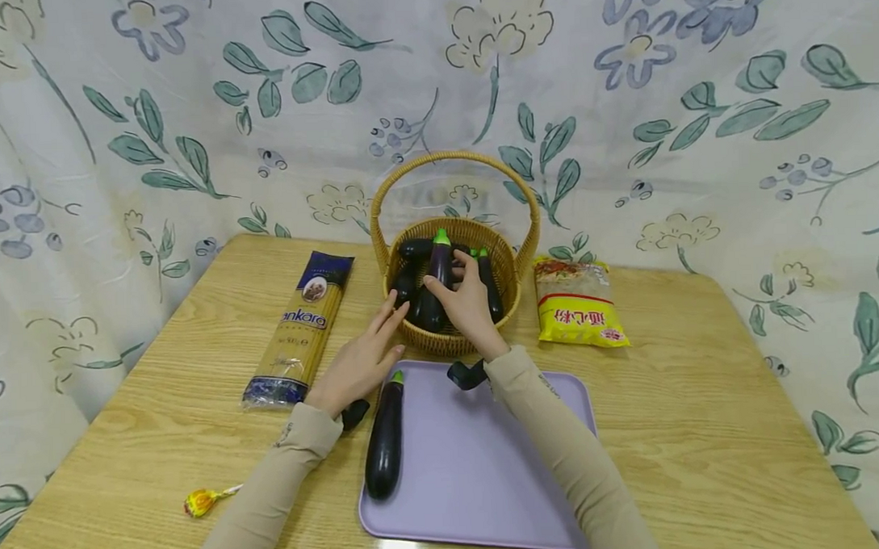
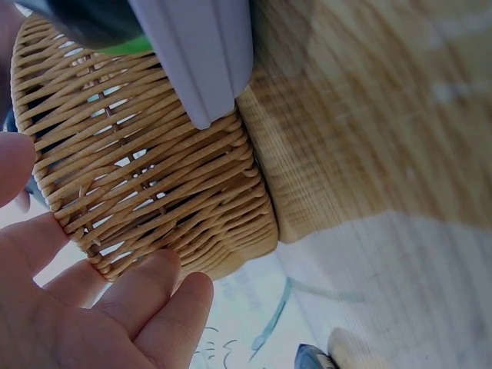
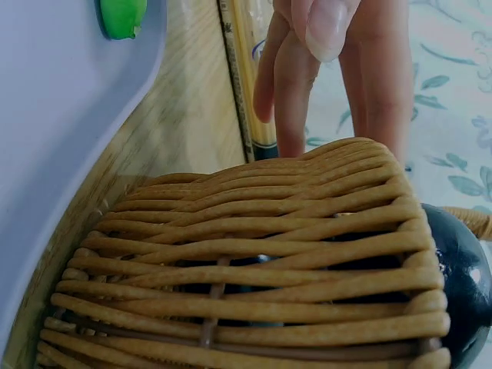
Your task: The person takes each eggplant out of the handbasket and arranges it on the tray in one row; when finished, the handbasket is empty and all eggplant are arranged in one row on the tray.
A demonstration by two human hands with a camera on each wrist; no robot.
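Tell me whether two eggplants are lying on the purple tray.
No, just one eggplant lies on the purple tray, along its left side.

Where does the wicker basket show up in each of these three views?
Head: the wicker basket stands near the centre, just beyond the purple tray.
Left wrist: left side, showing its woven wall.
Right wrist: lower part, woven wall again.
Shared landmark: the tray, at lower centre, top centre and left respectively.
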